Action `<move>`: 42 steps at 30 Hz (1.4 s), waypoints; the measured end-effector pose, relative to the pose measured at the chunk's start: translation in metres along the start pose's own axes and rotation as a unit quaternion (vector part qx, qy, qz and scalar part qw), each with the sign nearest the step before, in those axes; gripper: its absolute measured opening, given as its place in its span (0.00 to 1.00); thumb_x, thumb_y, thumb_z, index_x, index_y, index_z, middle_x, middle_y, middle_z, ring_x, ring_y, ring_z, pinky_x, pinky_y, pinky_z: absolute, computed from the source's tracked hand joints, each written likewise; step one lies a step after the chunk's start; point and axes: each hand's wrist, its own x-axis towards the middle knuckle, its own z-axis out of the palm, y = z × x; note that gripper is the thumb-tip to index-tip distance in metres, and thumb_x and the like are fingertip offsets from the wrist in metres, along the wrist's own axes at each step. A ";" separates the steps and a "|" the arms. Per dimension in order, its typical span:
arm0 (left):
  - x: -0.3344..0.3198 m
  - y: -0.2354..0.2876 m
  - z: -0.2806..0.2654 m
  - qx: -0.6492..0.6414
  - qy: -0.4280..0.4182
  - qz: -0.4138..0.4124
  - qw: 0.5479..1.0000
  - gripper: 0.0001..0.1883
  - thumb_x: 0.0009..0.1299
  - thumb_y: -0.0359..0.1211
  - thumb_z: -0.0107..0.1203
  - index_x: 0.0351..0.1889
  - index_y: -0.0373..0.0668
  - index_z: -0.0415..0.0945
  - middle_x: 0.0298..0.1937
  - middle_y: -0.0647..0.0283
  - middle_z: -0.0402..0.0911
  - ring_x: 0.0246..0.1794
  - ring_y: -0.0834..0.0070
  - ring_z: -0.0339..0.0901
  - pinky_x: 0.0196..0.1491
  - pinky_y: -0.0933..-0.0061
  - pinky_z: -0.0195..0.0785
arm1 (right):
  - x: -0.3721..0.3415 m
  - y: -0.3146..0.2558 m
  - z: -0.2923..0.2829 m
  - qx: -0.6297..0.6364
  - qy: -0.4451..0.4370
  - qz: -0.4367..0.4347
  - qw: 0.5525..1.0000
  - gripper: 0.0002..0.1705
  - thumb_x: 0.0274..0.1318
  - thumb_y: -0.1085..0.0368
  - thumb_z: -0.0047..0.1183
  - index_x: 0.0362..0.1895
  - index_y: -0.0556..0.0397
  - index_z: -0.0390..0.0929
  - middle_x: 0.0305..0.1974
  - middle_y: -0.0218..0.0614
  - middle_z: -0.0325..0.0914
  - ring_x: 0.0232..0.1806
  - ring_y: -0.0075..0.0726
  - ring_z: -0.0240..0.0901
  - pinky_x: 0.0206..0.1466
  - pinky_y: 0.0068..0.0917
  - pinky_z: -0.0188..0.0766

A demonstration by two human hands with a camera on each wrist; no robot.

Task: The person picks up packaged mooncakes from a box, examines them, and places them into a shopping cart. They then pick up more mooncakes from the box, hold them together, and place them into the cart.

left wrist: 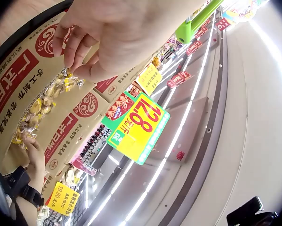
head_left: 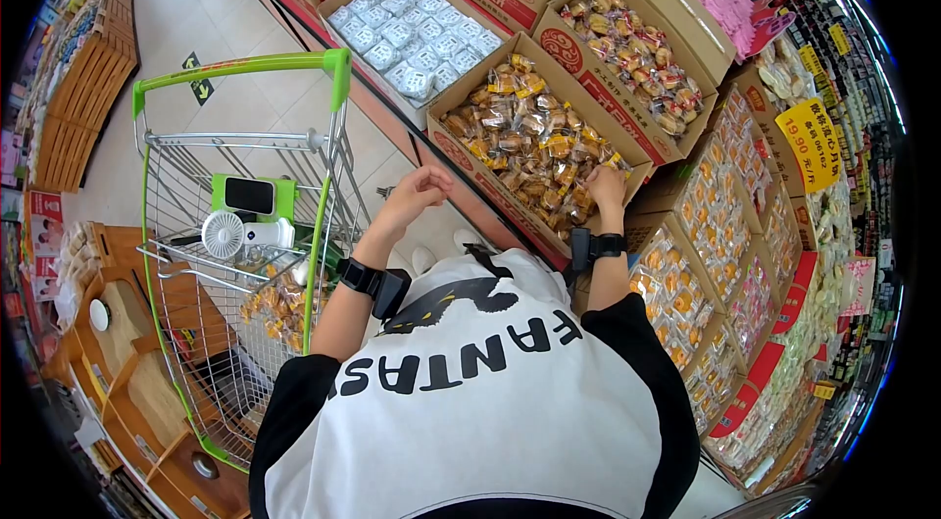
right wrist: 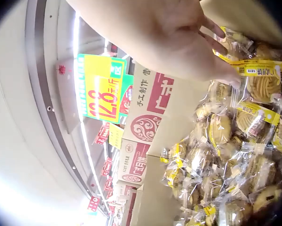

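Note:
Wrapped mooncakes in clear, yellow-marked packets fill an open cardboard box (head_left: 635, 148). At its near right end, the right hand (head_left: 606, 188) reaches in. The right wrist view shows this hand (right wrist: 178, 42) pinching the yellow edge of one wrapped mooncake (right wrist: 265, 87) between thumb and fingers, with more packets (right wrist: 221, 127) below. Left of the box, the left hand (head_left: 417, 197) hovers in the air, holding nothing. Its fingers hang loosely curled in the left wrist view, where the hand (left wrist: 108, 37) partly hides the box's contents (left wrist: 42, 106).
A green-handled shopping cart (head_left: 240, 68) stands at the left, carrying a small white fan (head_left: 223, 235), a phone (head_left: 249, 194) and a bag of packets (head_left: 277, 313). White packets (head_left: 412, 29) fill a neighbouring box. More boxed packets (head_left: 716, 215) line the right side. A price sign (left wrist: 138, 127) hangs above.

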 end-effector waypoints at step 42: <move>-0.035 0.034 -0.009 -0.003 0.018 0.138 0.990 0.04 0.66 0.29 0.44 0.32 0.39 0.66 0.27 0.70 0.71 0.30 0.84 0.68 0.36 0.83 0.61 | -0.077 -0.166 -0.100 0.526 -0.376 -0.306 0.698 0.06 0.56 0.66 0.42 0.30 0.55 0.68 0.26 0.26 0.67 0.28 0.15 0.63 0.29 0.13 0.60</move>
